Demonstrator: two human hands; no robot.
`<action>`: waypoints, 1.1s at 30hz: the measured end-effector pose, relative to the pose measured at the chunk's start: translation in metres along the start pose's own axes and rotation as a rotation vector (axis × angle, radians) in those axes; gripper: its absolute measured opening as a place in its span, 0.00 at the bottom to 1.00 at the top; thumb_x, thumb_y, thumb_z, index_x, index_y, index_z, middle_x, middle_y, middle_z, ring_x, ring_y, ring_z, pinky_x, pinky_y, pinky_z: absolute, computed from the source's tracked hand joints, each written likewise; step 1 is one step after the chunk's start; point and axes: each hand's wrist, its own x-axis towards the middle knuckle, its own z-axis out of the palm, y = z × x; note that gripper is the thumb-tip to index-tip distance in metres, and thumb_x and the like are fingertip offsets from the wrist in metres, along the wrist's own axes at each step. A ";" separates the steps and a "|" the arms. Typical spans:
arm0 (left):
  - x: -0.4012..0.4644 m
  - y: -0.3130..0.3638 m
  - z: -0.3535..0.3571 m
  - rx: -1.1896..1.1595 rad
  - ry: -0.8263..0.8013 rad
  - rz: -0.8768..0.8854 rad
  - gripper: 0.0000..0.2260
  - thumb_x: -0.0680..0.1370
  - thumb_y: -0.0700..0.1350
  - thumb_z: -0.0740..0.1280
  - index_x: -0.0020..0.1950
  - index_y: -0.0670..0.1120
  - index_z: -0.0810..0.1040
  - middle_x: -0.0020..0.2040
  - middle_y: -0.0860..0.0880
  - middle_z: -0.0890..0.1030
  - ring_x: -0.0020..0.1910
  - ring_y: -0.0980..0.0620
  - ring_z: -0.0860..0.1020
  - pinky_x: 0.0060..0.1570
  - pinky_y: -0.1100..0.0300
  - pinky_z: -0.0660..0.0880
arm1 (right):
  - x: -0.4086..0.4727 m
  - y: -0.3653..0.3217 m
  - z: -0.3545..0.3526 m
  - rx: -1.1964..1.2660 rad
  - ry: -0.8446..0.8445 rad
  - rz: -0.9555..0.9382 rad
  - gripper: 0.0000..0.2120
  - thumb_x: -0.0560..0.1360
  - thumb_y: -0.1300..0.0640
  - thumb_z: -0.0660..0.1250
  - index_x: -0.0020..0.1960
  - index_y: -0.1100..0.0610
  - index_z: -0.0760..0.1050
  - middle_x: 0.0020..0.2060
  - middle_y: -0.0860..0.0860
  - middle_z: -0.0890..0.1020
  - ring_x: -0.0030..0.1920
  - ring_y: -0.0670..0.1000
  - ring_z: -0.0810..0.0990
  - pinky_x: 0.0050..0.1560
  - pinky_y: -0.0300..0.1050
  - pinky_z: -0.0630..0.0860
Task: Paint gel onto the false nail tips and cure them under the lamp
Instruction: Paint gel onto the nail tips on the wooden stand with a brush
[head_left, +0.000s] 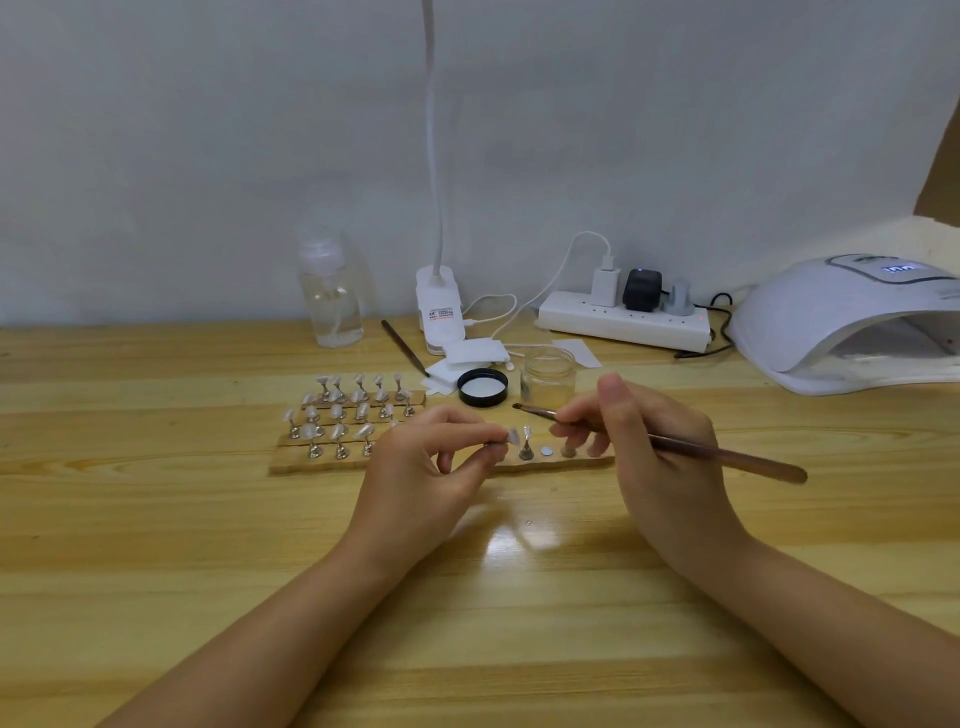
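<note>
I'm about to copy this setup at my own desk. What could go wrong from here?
The left hand pinches one small nail stand above the wooden strip; it could slip and knock the neighbouring stand. The right hand holds the brush with its tip near the open glass jar, which a careless sweep might tip. Gel might drip onto the table.

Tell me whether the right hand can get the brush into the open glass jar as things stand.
Probably yes: the right hand holds the brush just in front of the jar, whose lid lies beside it.
</note>
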 end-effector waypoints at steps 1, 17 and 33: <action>0.000 0.000 0.000 -0.001 0.000 0.000 0.09 0.69 0.35 0.72 0.44 0.48 0.83 0.39 0.55 0.80 0.32 0.57 0.68 0.33 0.72 0.65 | -0.001 0.000 0.000 0.000 -0.009 0.019 0.16 0.77 0.50 0.58 0.37 0.54 0.79 0.28 0.49 0.81 0.31 0.42 0.79 0.33 0.29 0.72; 0.002 -0.002 0.000 -0.029 0.079 0.018 0.07 0.68 0.39 0.74 0.40 0.52 0.82 0.42 0.53 0.79 0.32 0.59 0.69 0.35 0.75 0.65 | -0.002 -0.005 0.000 0.047 0.096 0.109 0.19 0.76 0.50 0.56 0.33 0.54 0.78 0.27 0.52 0.81 0.27 0.45 0.78 0.31 0.33 0.74; 0.003 -0.005 0.001 -0.041 0.079 -0.002 0.09 0.69 0.39 0.73 0.36 0.54 0.80 0.34 0.57 0.78 0.27 0.60 0.66 0.32 0.73 0.63 | -0.005 -0.007 0.006 0.037 0.036 0.047 0.16 0.75 0.47 0.59 0.36 0.53 0.78 0.31 0.48 0.82 0.31 0.43 0.80 0.33 0.30 0.73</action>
